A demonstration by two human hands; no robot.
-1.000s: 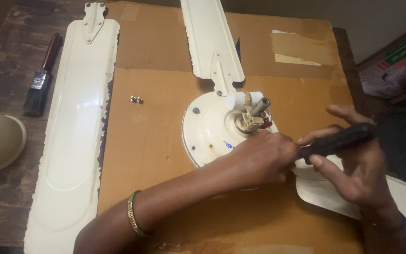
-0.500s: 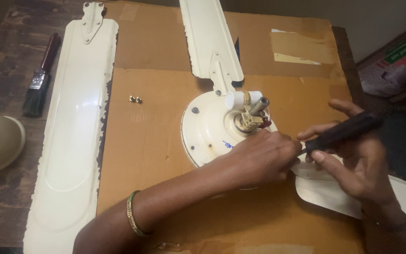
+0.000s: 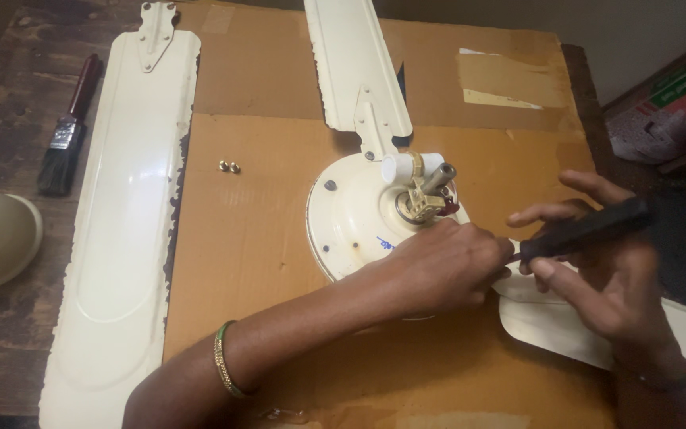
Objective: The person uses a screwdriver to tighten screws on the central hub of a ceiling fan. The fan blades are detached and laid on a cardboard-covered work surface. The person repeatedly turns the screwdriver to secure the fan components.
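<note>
A cream ceiling-fan motor housing (image 3: 367, 218) lies on a cardboard sheet (image 3: 263, 238) over the dark wooden tabletop (image 3: 1, 349), one blade bolted on, a loose blade (image 3: 117, 214) alongside; the right hand (image 3: 613, 274), clamped on a black screwdriver handle (image 3: 585, 229), has lifted its outer end within the last second, so the tool now angles down more steeply toward the housing's rim; the left hand (image 3: 442, 266) pinches together at the tip; a red-and-green printed carton (image 3: 672, 107) sits at the far right edge; two brass screws (image 3: 229, 167) rest apart.
</note>
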